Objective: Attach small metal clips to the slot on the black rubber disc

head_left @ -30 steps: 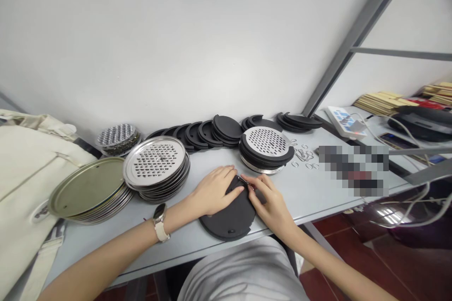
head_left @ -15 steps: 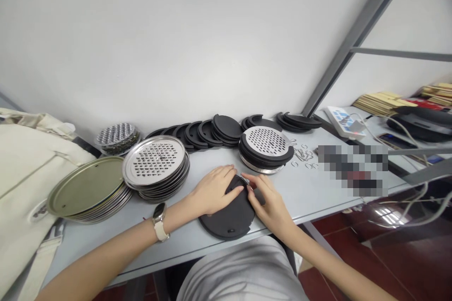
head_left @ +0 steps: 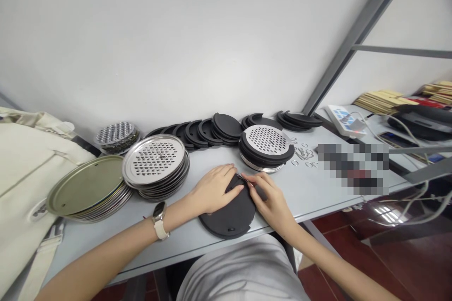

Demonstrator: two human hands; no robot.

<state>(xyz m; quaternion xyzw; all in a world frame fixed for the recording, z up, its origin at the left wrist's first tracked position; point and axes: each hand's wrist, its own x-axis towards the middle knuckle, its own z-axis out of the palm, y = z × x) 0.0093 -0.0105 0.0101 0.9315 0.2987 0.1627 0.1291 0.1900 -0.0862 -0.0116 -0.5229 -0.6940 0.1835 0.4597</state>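
Observation:
A round black disc (head_left: 228, 218) lies near the table's front edge, with a small hole close to its near rim. My left hand (head_left: 213, 189) rests on its upper left part, thumb stretched over the disc and the fingers at the far rim. At the disc's far right rim, my right hand (head_left: 268, 200) pinches a small shiny metal piece (head_left: 243, 178) between thumb and fingers. Just beyond stands a stack topped by a perforated metal disc (head_left: 267, 140) set in a black ring. Small metal rings and clips (head_left: 303, 153) lie to its right.
Stacked grater plates (head_left: 158, 160) and green-topped round trays (head_left: 88, 188) stand at the left, beside a cream bag (head_left: 31, 169). Black discs (head_left: 228, 127) line the wall. A grey metal frame (head_left: 353, 47) rises at the right.
The metal piece in my right hand has tilted and now points left over the disc's far rim. My left hand has stayed on the disc.

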